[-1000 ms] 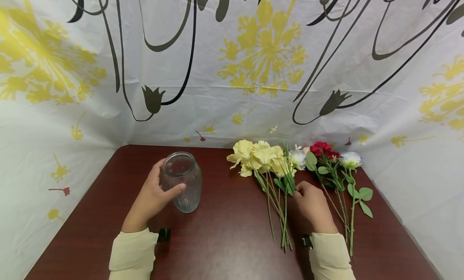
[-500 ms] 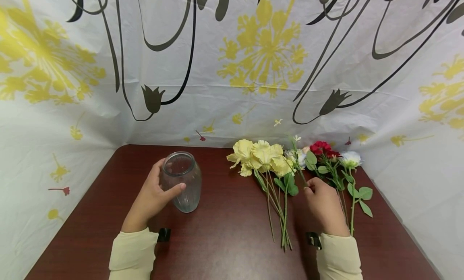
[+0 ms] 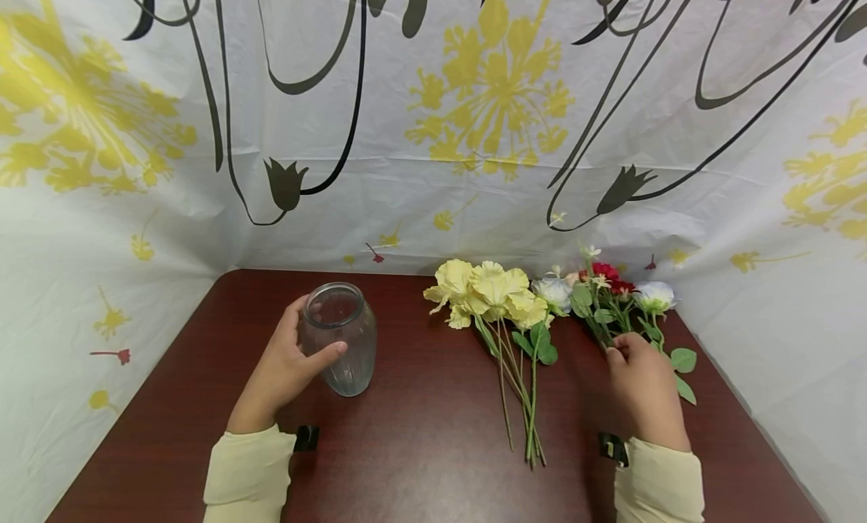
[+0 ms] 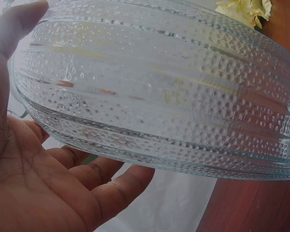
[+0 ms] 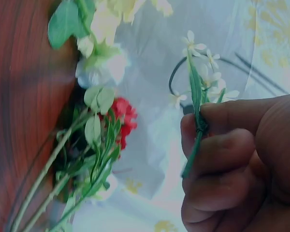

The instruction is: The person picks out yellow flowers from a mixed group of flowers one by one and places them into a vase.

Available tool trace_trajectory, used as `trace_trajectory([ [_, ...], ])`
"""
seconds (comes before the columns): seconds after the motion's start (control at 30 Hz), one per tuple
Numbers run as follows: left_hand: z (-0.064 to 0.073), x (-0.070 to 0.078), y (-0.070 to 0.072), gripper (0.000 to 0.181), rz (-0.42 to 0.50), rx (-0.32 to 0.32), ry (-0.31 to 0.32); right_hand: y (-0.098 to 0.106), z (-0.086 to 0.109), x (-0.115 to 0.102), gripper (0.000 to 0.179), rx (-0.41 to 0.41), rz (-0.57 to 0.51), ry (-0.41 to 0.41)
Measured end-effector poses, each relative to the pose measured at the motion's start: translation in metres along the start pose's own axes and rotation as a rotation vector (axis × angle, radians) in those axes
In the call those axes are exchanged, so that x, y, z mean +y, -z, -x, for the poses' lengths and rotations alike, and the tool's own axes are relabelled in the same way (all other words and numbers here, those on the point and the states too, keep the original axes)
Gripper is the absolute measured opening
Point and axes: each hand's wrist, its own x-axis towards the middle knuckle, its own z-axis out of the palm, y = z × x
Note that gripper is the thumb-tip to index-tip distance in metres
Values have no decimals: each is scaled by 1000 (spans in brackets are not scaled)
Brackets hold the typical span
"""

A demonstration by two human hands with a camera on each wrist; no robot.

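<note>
Extending past the near frame edge, the bench (image 3: 433,440) carries a glass vase (image 3: 359,357) in its left half, mouth upward. Dimpled vase walls distort what shows through; the left wrist view cuts off one end. Yellow flowers (image 3: 493,286): right of centre, stems crossed. Left grip (image 3: 284,369): curled round the vase, partly hidden behind it in the head view. Right grip (image 3: 645,387): closed in a pinch. Red flowers (image 3: 620,287): right rear, partly obscured. White-blossomed sprig (image 5: 195,84): held in that pinch, stem partly covered.
</note>
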Motion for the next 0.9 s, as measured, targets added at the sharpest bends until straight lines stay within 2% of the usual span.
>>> trace_trajectory([
  [0.33, 0, 0, 0, 88, 11, -2, 1, 12, 0, 26, 31, 45, 36, -83],
  [0.47, 0, 0, 0, 88, 12, -4, 2, 16, 0, 38, 33, 60, 46, -146],
  [0.73, 0, 1, -1, 88, 12, -3, 0, 16, 2, 62, 24, 179, 53, -189],
  [0.9, 1, 1, -1, 88, 0, 1, 6, 10, 0, 76, 26, 158, 60, -229],
])
